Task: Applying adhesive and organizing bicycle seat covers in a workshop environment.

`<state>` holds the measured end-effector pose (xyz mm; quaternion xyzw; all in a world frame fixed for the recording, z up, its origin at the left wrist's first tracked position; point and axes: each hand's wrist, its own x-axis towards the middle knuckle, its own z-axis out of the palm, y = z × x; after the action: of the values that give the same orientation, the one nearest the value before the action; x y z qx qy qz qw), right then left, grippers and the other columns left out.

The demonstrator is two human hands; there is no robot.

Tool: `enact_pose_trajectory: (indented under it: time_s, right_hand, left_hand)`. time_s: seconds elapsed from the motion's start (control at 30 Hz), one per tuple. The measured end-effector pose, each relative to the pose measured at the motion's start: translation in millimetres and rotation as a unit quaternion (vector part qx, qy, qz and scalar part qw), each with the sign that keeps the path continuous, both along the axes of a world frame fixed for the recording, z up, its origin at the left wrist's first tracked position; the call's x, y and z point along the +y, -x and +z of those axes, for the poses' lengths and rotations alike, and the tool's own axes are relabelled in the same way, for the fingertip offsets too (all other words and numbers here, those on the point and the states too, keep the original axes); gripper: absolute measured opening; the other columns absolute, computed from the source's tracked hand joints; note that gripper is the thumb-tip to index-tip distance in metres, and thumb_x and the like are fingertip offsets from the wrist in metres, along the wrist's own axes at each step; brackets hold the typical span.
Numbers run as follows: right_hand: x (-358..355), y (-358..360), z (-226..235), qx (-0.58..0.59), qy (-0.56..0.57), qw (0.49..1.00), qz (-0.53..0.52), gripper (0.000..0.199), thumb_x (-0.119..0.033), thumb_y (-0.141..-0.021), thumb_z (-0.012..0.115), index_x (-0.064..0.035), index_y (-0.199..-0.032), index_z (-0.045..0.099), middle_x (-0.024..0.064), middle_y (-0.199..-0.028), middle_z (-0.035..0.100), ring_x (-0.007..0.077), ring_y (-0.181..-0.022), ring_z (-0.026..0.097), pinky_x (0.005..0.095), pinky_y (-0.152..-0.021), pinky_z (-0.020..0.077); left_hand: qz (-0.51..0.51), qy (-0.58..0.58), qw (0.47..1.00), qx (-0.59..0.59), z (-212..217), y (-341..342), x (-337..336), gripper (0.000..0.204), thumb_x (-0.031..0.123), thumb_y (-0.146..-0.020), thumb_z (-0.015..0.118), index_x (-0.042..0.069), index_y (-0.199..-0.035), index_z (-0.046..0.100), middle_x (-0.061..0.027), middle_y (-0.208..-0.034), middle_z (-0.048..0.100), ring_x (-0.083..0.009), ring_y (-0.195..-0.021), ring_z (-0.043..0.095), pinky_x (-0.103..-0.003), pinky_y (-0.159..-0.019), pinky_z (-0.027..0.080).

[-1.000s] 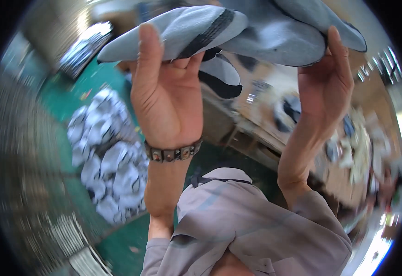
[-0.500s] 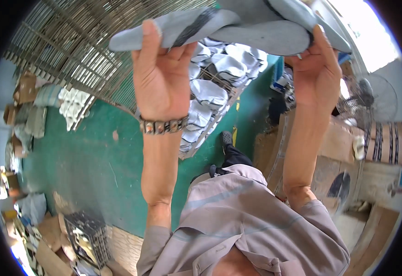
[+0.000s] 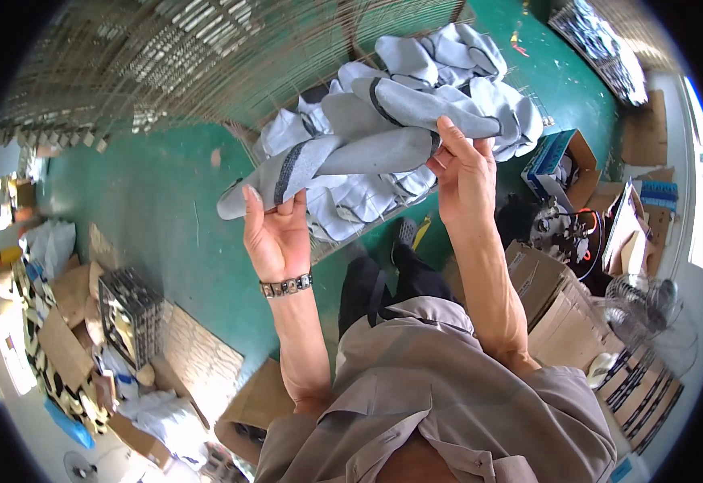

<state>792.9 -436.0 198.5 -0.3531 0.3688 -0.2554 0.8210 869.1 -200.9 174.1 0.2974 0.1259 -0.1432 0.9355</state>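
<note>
My left hand (image 3: 275, 233) pinches one end of a grey sock (image 3: 327, 161) with a dark band. My right hand (image 3: 465, 173) grips the other end together with a second grey sock (image 3: 424, 105) lying above it. Both hands are raised in front of me over a wire basket (image 3: 327, 241) heaped with several similar grey and white socks (image 3: 456, 48). A metal bracelet (image 3: 285, 285) is on my left wrist. My grey shirt (image 3: 440, 402) fills the lower middle.
A green floor (image 3: 166, 217) lies below. A black crate (image 3: 130, 314) and flattened cardboard (image 3: 198, 362) sit at the left. At the right are cardboard boxes (image 3: 540, 278), a blue box (image 3: 556, 161) and a fan (image 3: 645, 302). Wire racks (image 3: 150, 56) span the top.
The view has swung down and around toward the sock pile. My hands have come lower with the socks, which now hang just above the basket.
</note>
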Motion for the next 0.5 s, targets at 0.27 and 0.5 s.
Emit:
enact_pose_trajectory:
  time_s: [0.27,0.5]
  right_hand:
    - [-25,-64,-45,0.070,-0.004,0.997,0.037,0.035,-0.019,-0.087,0.081,-0.0146,-0.112,0.057,-0.0032,-0.098,0.064,0.0093,-0.089,0.061,0.0350,-0.082,0.0517]
    - [-30,-147,-37,-0.017,0.012,0.996,0.085,0.033,-0.019,-0.089,0.079,-0.0159,-0.112,0.056,-0.0024,-0.100,0.063,0.0118,-0.087,0.063,0.0354,-0.078,0.0516]
  left_hand:
    - [0.030,0.001,0.998,0.054,-41,-55,-14,0.039,0.028,-0.099,0.069,0.003,-0.127,0.059,-0.0167,-0.129,0.066,-0.0294,-0.116,0.067,-0.052,-0.112,0.043]
    - [0.057,-0.058,0.996,-0.038,-25,-126,-19,0.044,0.032,-0.099,0.069,0.011,-0.136,0.056,-0.0144,-0.140,0.061,-0.0272,-0.123,0.064,-0.050,-0.110,0.044]
